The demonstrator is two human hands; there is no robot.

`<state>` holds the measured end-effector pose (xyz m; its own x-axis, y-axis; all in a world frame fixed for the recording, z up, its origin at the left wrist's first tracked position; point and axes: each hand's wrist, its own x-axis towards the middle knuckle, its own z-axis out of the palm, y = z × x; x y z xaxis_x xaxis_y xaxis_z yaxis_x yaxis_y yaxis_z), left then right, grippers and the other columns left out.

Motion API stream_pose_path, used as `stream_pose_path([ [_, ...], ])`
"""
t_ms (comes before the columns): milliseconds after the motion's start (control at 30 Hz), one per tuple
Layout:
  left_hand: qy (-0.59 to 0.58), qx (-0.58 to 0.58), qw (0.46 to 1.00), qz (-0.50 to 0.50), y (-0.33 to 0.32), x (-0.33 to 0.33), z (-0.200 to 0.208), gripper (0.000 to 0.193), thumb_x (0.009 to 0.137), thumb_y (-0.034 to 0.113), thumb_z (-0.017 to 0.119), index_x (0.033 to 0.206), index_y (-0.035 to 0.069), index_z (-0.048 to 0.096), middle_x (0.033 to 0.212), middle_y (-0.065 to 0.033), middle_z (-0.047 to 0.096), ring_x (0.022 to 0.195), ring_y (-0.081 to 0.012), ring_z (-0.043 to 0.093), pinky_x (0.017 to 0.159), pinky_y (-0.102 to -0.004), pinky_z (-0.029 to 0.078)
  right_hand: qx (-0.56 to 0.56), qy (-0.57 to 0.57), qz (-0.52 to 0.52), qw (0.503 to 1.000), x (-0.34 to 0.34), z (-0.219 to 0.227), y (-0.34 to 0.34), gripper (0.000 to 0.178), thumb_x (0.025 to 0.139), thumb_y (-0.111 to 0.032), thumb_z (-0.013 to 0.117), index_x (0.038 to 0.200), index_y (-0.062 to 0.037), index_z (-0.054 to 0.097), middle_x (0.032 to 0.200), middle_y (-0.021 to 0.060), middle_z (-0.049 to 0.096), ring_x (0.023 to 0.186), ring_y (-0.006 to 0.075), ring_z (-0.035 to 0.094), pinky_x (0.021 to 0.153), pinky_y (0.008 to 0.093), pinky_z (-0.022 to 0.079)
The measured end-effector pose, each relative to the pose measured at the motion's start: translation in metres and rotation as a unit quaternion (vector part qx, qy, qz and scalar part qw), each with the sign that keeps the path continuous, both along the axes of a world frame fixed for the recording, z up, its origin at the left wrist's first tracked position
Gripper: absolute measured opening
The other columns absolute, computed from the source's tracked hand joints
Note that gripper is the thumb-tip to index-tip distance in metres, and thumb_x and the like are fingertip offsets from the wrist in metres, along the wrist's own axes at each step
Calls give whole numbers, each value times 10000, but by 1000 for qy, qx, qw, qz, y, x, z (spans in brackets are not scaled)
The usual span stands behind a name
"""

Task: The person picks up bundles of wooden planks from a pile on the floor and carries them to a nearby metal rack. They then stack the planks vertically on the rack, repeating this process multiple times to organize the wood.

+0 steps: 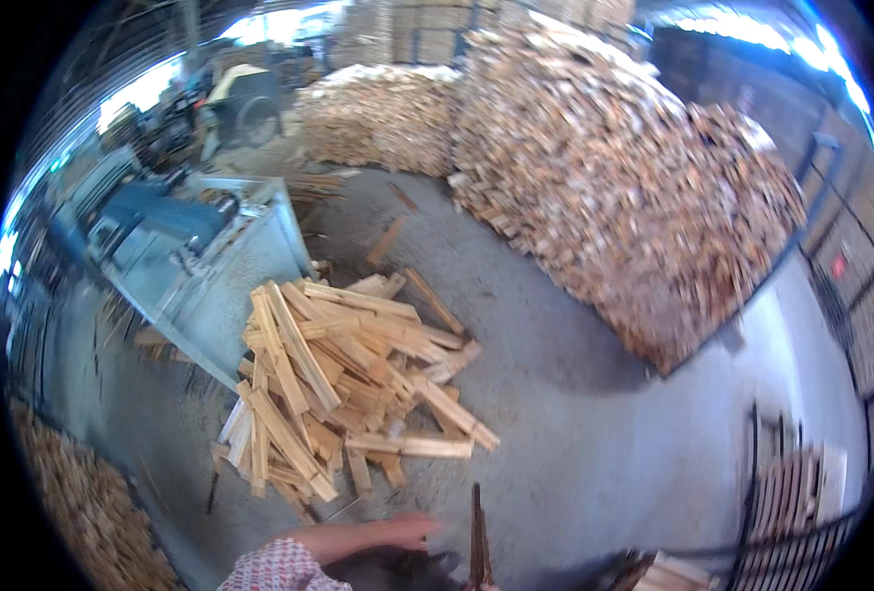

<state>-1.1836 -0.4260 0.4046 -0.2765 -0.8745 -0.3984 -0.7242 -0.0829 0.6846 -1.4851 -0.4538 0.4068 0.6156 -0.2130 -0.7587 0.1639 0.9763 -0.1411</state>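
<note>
My left hand [409,532] reaches in from the lower edge, in a red-and-white patterned sleeve [281,568]. It is blurred, but its fingers look stretched out to the right with nothing held in them. Just right of it a narrow, dark wooden strip [478,537] stands nearly on end. Only a bit of my right hand [487,587] shows at the bottom edge, closed at the strip's lower end. Beyond my left hand lies a loose heap of pale wooden slats [358,369] on the floor, several crossing one another.
A blue-grey machine with a flat metal table [225,246] stands left of the heap. Large stacks of wood pieces [614,187] rise at the back and right. A black metal rack [787,532] holds wood at lower right. Another wood stack [87,502] is at lower left.
</note>
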Motion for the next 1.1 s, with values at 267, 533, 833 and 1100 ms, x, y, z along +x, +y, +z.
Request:
stream_pose_path([
  [267,-29,243,937,251,7,56,-33,342,771,359,517,952,76,579,936,-145,602,853,-295,587,728,-434,451,-61,39,150,986,117,-8,-242,229,861,-166,491,1047,-42,541,922,82,593,720,182,567,599,319,479],
  [533,81,155,854,490,-101,65,-34,368,765,378,514,961,74,588,945,-158,603,872,-309,582,745,-432,454,-200,85,288,933,286,30,-418,225,879,-210,457,1036,-67,530,917,85,591,700,191,564,588,320,473],
  [833,89,160,710,680,-160,50,-32,398,759,398,511,970,73,599,956,-174,605,892,-326,576,764,-429,457,-282,57,425,858,458,23,-550,229,899,-260,419,1023,-95,517,911,88,590,679,201,560,576,321,467],
  [1100,78,184,556,807,-278,40,-25,370,739,389,544,921,72,601,900,-156,615,856,-352,579,745,-434,458,-402,-279,418,766,769,238,-596,601,838,-516,476,1182,-27,409,1008,154,572,862,254,585,726,402,487],
])
